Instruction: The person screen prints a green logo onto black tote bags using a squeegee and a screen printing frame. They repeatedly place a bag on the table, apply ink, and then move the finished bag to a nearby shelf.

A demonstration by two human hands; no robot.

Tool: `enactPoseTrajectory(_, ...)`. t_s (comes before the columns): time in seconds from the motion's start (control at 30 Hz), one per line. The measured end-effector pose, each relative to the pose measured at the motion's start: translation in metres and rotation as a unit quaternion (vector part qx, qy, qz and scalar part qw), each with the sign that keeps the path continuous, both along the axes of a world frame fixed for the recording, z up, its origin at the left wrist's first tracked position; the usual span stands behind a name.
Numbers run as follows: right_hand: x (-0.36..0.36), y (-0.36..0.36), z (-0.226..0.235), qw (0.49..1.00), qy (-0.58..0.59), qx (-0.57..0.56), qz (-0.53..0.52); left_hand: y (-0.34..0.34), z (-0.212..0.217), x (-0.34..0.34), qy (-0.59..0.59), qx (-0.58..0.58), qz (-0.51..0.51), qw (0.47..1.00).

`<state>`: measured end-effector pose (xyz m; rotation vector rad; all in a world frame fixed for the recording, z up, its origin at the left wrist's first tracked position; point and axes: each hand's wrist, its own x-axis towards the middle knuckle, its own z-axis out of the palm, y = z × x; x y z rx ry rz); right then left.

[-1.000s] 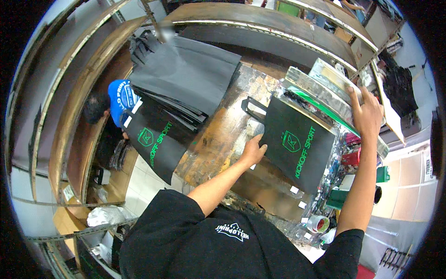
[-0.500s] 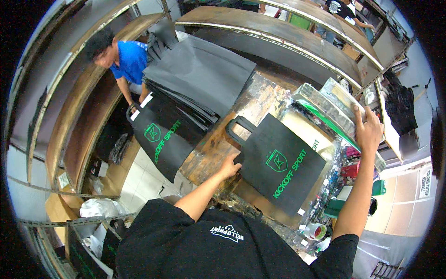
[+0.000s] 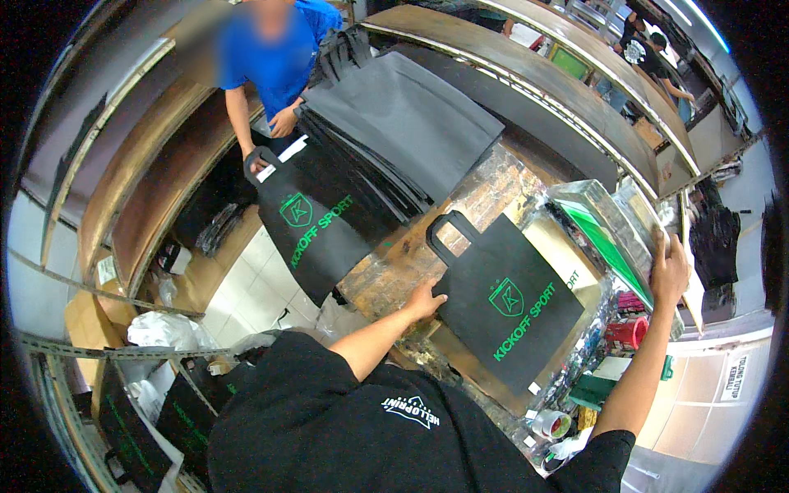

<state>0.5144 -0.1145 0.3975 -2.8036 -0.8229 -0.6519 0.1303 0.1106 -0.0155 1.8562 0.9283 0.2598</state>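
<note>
While a flat black fabric tote bag (image 3: 503, 308) with a green printed crest lies on the scuffed, paint-stained wooden worktop (image 3: 485, 193), the left hand (image 3: 426, 301) pinches its lower left edge. The right hand (image 3: 670, 267) clasps the rim of a raised green-meshed printing screen (image 3: 612, 234). Beyond, a co-worker (image 3: 275, 62) holds another tote (image 3: 308, 230) beside stacked grey bags (image 3: 403, 127).

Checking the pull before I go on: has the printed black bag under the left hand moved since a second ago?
Yes. The printed black bag has slid off the printing platen toward the person, left hand on its edge.
</note>
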Motion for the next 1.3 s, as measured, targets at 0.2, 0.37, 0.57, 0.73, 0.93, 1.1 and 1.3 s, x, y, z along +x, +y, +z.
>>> enactPoseTrajectory(0.2, -0.007, 0.006, -0.002, 1.000, -0.008, -0.018, -0.001, 0.000, 0.008, -0.005, -0.011, -0.043, -0.008, 0.999)
enactPoseTrajectory(0.37, -0.004, -0.002, -0.008, 0.999, -0.044, 0.000, 0.030, -0.005, 0.001, -0.006, -0.014, -0.060, -0.015, 0.998)
enactPoseTrajectory(0.57, -0.007, -0.005, -0.008, 0.999, -0.039, 0.000, 0.025, -0.016, 0.009, -0.001, -0.040, -0.146, 0.022, 0.988)
enactPoseTrajectory(0.73, -0.020, -0.002, -0.002, 0.998, -0.057, -0.009, 0.027, -0.033, 0.007, -0.005, -0.046, -0.038, 0.064, 0.996)
enactPoseTrajectory(0.93, -0.037, 0.002, 0.001, 0.995, -0.078, 0.029, 0.054, -0.056, 0.019, -0.012, -0.035, -0.043, 0.088, 0.995)
enactPoseTrajectory(1.1, -0.033, -0.004, -0.004, 0.992, -0.096, 0.047, 0.072, -0.081, 0.044, -0.021, -0.044, -0.133, 0.099, 0.985)
enactPoseTrajectory(1.3, -0.033, -0.002, 0.001, 0.995, -0.082, 0.025, 0.057, -0.105, 0.035, -0.053, -0.106, -0.248, 0.168, 0.948)
